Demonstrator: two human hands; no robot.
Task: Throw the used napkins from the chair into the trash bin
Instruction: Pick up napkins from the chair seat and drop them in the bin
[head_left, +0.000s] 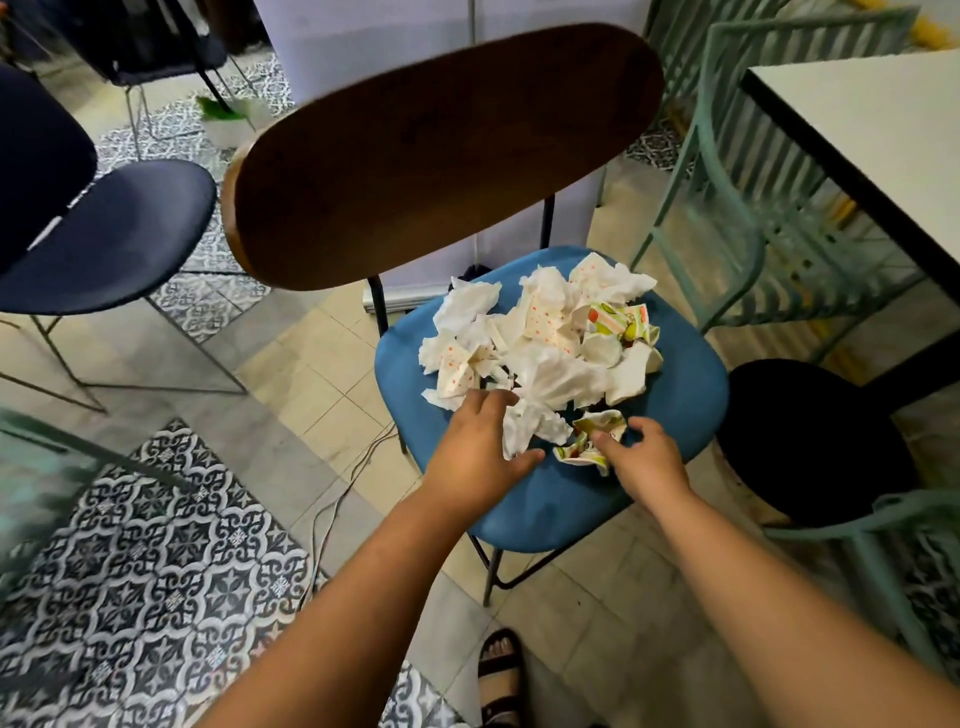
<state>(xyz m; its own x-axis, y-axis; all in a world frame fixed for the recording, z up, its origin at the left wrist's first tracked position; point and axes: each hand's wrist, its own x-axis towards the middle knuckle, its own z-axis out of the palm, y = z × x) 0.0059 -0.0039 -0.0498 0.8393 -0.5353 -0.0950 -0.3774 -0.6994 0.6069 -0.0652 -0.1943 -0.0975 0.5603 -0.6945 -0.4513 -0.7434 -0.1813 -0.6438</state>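
Two bare forearms reach forward from the bottom edge; below them, a sandalled foot (500, 675) on pale floor tile.

Left hand (475, 447): over the near-left part of the seat, fingers curled round a crumpled white napkin (530, 428), thumb under it, fingertips at the edge of the pile. It grips that napkin.

Right hand (647, 454): just beside the left, thumb and forefinger pinching a crumpled printed napkin (592, 439), green and yellow pattern, lying at the near edge of the pile.

Chair (561, 499): blue padded seat, thin black legs, broad dark wooden backrest tilted toward the viewer. The seat serves as the holder here. On it, a heap of used napkins (545, 338), covering the back and middle of the seat: mostly plain white, several with small orange dots, one bright striped piece at the right side. All crumpled, touching and overlapping one another. Front of the seat bare.

Black round bin (810, 441): stands on the floor just right of the chair, partly under a white table (857, 119). Its inside reads as plain black; cannot tell what, if anything, it holds.

Surroundings: navy chair (119, 234) at left, mint-green metal chair (737, 197) behind right, patterned floor tiles (156, 571) at lower left, thin cable (337, 499) trailing on the floor beside the blue chair.
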